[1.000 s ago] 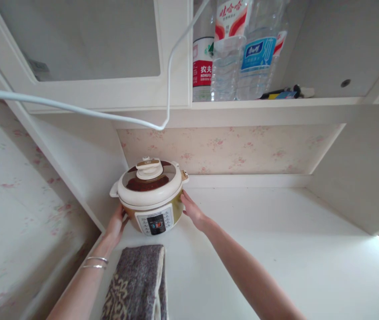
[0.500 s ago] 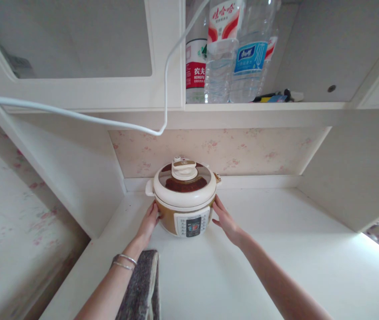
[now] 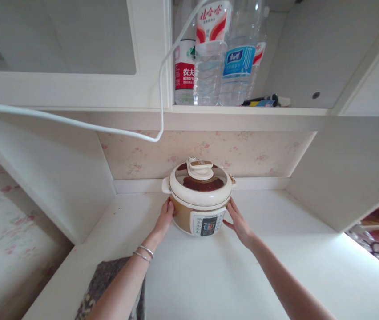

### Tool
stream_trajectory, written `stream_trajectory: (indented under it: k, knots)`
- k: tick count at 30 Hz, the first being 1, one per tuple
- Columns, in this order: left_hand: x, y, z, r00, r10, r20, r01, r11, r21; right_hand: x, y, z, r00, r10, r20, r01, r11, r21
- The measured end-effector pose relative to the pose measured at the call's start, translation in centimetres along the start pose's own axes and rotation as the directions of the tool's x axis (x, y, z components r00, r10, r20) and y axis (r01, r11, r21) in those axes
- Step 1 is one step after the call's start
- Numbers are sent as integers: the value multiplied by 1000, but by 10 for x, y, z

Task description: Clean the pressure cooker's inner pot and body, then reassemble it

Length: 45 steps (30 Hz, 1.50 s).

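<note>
A white and gold electric pressure cooker (image 3: 182, 217) stands upright on the white counter (image 3: 196, 284), close to the back wall. Its lid with a brown-topped handle (image 3: 201, 165) is on, and its control panel faces me. Against the cooker's left side, below the side handle, rests my left hand (image 3: 164, 218), with two silver bangles (image 3: 144, 252) on that wrist. My right hand (image 3: 238, 221) presses on the opposite side, beside the panel. Between them, the two hands grip the cooker; some fingertips are hidden behind its body.
Several plastic water bottles (image 3: 207, 73) stand on the open shelf (image 3: 249, 110) above. A white cable (image 3: 109, 130) hangs across the upper left. A dark grey cloth item (image 3: 104, 280) lies at the counter's front left, partly behind my left forearm. White side panels (image 3: 326, 178) border the counter.
The pressure cooker has shifted right along the counter, with both hands staying on its sides. The view has turned slightly left or moved, and more of the grey cloth item shows.
</note>
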<state>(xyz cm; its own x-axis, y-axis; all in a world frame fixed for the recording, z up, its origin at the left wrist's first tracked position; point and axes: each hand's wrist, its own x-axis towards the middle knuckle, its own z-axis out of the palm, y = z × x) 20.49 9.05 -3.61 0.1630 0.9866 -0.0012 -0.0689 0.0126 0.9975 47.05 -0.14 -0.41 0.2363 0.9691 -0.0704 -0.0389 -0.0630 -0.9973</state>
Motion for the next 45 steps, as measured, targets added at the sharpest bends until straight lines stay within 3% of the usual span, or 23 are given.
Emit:
stream_trajectory:
  k: [2, 5, 7, 9, 11, 13, 14, 16, 18, 22, 25, 30, 34, 38, 45]
  knots:
    - [-3, 4, -4, 998, -57, 2, 57, 998, -3, 3, -1, -7, 1000, -6, -24, 5, 997, -73]
    - [-5, 19, -20, 992, -124, 6, 124, 992, 33, 11, -10, -23, 974, -106, -198, 50, 962, -270]
    - [0, 35, -32, 992, -91, -83, 96, 993, 65, 18, -27, -31, 925, -214, -315, 82, 920, -383]
    - [9, 54, -42, 975, 52, -217, -17, 987, 160, 23, -55, -30, 885, -335, -323, 144, 857, -496]
    - [19, 71, -47, 927, 289, -238, -189, 910, 369, 28, -87, -17, 844, -507, -175, 282, 698, -658]
    - [26, 83, -47, 881, 463, -94, -337, 754, 564, 35, -118, 6, 783, -620, 48, 431, 486, -760]
    - [27, 87, -46, 872, 489, -7, -377, 681, 628, 39, -131, 20, 753, -638, 161, 483, 370, -793]
    - [26, 90, -43, 886, 455, 94, -379, 591, 712, 49, -151, 47, 713, -614, 339, 537, 168, -826]
    - [21, 90, -41, 928, 363, 87, -287, 546, 787, 60, -163, 67, 713, -531, 457, 551, 22, -834]
    - [13, 93, -41, 969, 245, 16, -127, 446, 886, 79, -172, 84, 764, -324, 558, 548, -133, -826]
    - [11, 97, -40, 961, 274, 25, -132, 381, 915, 84, -176, 85, 778, -269, 568, 536, -187, -823]
    - [8, 103, -37, 969, 248, -1, -89, 353, 931, 84, -180, 93, 818, -274, 505, 442, -262, -858]
    - [6, 105, -35, 971, 240, -12, -72, 340, 938, 82, -181, 101, 858, -270, 437, 373, -258, -891]
    - [7, 105, -36, 975, 220, -18, -56, 328, 943, 83, -186, 100, 847, -287, 448, 382, -257, -888]
    - [7, 104, -36, 976, 217, -23, -44, 299, 953, 86, -232, 79, 846, -363, 390, 321, -236, -917]
